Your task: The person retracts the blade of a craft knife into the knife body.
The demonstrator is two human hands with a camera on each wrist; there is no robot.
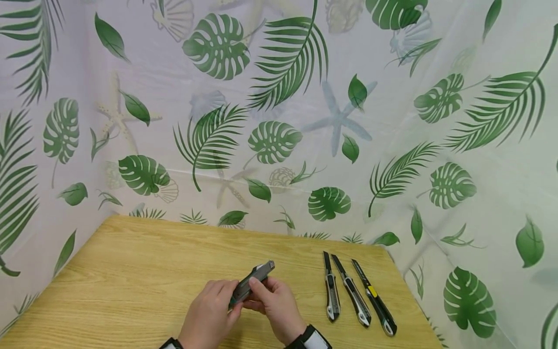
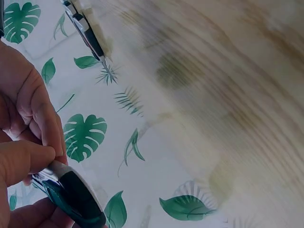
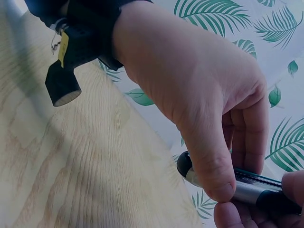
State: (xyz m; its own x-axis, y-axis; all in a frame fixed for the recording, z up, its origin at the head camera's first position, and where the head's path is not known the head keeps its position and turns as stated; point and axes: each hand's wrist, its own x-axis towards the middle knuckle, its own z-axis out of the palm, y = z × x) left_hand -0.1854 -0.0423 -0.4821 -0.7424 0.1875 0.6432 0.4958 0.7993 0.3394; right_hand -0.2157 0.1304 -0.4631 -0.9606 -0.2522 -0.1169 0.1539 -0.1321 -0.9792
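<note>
Both hands hold a grey utility knife (image 1: pixel 257 278) just over the near middle of the table, tilted with one end up to the right. My left hand (image 1: pixel 208 308) grips its lower, dark-teal end. On the other side my right hand (image 1: pixel 281 308) pinches the body, its thumb lying along the top. In the right wrist view, that thumb presses the silver side of the utility knife (image 3: pixel 248 192), near a rounded black end. The left wrist view shows the dark teal end of the utility knife (image 2: pixel 78 197) close up. No bare blade shows on it.
Right of the hands, three snap-off cutters lie side by side: a left one (image 1: pixel 331 288), a middle one (image 1: pixel 354 293) and one with a yellow slider (image 1: pixel 376 300). The wooden table (image 1: pixel 144 271) meets leaf-print sheeting (image 1: pixel 283 194) at its back and sides.
</note>
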